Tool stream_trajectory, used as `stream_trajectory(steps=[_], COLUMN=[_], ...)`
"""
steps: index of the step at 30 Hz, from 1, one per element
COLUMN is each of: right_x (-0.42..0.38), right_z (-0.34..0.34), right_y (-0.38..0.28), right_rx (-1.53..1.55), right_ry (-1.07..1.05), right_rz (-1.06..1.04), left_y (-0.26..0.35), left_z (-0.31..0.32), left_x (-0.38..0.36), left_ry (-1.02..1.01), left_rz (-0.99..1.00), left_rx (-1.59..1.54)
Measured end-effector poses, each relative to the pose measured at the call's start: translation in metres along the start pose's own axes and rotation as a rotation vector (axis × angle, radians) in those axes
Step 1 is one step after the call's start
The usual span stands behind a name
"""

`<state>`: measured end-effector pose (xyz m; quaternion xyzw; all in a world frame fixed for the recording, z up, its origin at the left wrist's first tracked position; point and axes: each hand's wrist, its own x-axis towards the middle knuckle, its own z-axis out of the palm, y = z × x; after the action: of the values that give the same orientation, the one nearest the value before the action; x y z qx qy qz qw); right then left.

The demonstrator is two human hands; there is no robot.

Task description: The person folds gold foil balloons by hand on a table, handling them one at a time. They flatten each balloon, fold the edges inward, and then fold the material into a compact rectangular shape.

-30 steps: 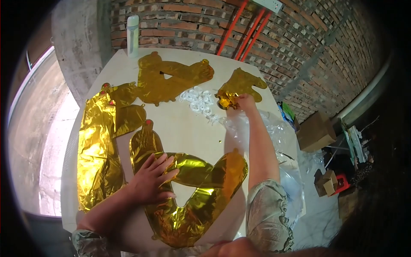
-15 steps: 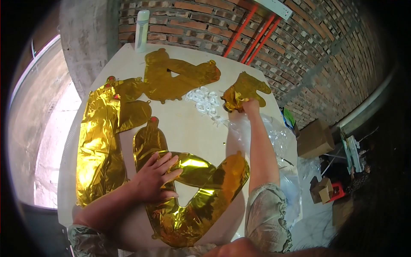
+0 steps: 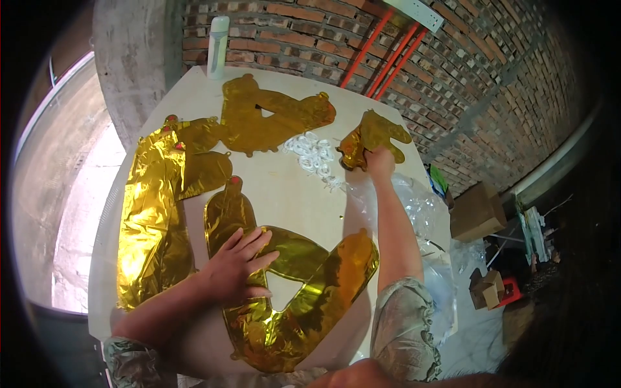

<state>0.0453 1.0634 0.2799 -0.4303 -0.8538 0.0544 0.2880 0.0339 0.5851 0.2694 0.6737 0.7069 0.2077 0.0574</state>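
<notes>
A large flat gold foil balloon, shaped like a letter A, lies nearest me on the table. My left hand rests on its upper left part, fingers spread. Farther off, at the upper right, my right hand is closed at the lower edge of a smaller folded gold foil balloon. Its fingertips are partly hidden there. Beyond the middle lies another A-shaped foil balloon. Along the left side is a pile of crinkled gold foil balloons with red spots at the top.
Small white coils, perhaps ribbon or string, lie mid-table. Clear plastic film covers the table's right edge. A pale bottle stands at the far left corner of the table. Cardboard boxes sit to the right, beyond the table; a brick wall rises behind.
The view has shifted very slightly. My right hand has moved a little and the smaller balloon's crumpled left part now looks flatter. The left hand stays on the near balloon.
</notes>
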Motion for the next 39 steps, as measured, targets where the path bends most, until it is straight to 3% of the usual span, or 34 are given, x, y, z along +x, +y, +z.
stream_trajectory(steps=[4, 6, 9, 12, 14, 15, 17, 18, 20, 22, 26, 28, 31, 32, 34, 36, 38, 39], right_x=[0.001, 0.003, 0.008, 0.011, 0.008, 0.008, 0.009, 0.008, -0.001, -0.005, -0.002, 0.009, 0.023, 0.024, 0.027, 0.033, 0.040, 0.050], right_z=[0.002, 0.013, 0.016, 0.016, 0.008, 0.005, 0.005, 0.007, -0.004, -0.006, 0.009, 0.017, 0.021, 0.019, 0.015, 0.010, -0.024, -0.038], right_y=[0.010, 0.023, 0.026, 0.030, 0.030, 0.029, 0.025, 0.024, 0.011, 0.007, 0.015, 0.022, 0.025, 0.026, 0.028, 0.028, 0.026, 0.033], right_rx=[-0.169, 0.126, 0.152, 0.151, 0.160, 0.165, 0.109, 0.052, -0.004, -0.060, -0.020, -0.038, 0.011, 0.017, 0.013, -0.151, -0.004, 0.086], right_ry=[0.033, -0.002, -0.179, -0.205, -0.251, -0.294, -0.300, -0.306, -0.288, -0.267, -0.273, -0.285, -0.302, -0.280, -0.262, -0.204, -0.192, -0.049], right_rz=[-0.239, -0.391, -0.216, -0.238, -0.247, -0.264, -0.207, -0.154, -0.128, -0.102, -0.136, -0.160, -0.262, -0.270, -0.273, -0.379, -0.195, -0.176], left_y=[-0.015, -0.020, -0.031, -0.022, -0.017, -0.013, -0.007, -0.004, 0.004, -0.002, -0.017, -0.056, -0.056, -0.051, -0.042, -0.045, -0.049, -0.053], left_z=[0.000, -0.008, -0.004, -0.016, -0.032, -0.040, -0.052, -0.054, -0.058, -0.064, -0.035, 0.013, 0.029, 0.025, 0.019, 0.023, 0.030, 0.038], left_x=[-0.002, -0.001, 0.003, 0.008, 0.020, 0.030, 0.058, 0.076, 0.119, 0.163, 0.239, 0.275, 0.310, 0.317, 0.329, 0.332, 0.332, 0.332], left_ry=[0.101, 0.096, 0.073, 0.044, -0.185, -0.188, -0.439, -0.440, -0.657, -0.671, -0.398, -0.084, 0.091, 0.096, -0.097, -0.132, -0.168, -0.114], left_rz=[0.021, -0.009, -0.004, 0.002, 0.109, 0.110, 0.238, 0.237, -0.021, -0.035, -0.096, 0.117, 0.085, 0.087, -0.132, -0.142, -0.159, -0.139], left_rx=[-0.225, -0.484, -0.422, -0.249, 0.104, 0.104, 0.243, 0.240, 0.001, -0.061, 0.208, 0.221, 0.257, 0.256, 0.105, 0.060, 0.023, 0.061])
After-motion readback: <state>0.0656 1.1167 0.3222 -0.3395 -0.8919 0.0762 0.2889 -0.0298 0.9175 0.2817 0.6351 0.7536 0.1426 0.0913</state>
